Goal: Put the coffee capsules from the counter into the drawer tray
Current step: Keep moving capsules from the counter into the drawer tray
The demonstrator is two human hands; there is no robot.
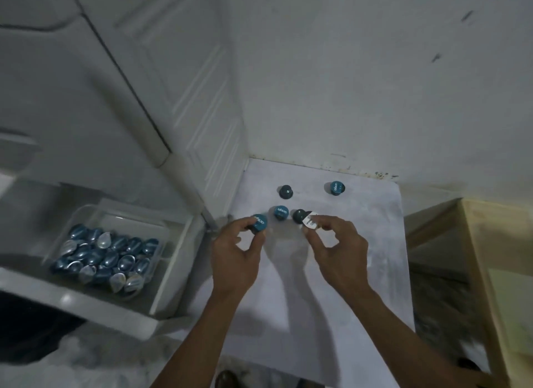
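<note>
Pinching 1 teal capsule (258, 223) in my left hand (235, 256), right hand (336, 249) grips a white-labelled capsule (308, 221) at centre frame; writing unreadable.

Bare forearms — no sleeves, no rings

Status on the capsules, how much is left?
Mostly done: the drawer tray already holds a pile of capsules. In hand: the left hand grips one teal capsule, and the right hand pinches a white-lidded capsule. Left on the counter: three loose capsules, plus those two.
</note>
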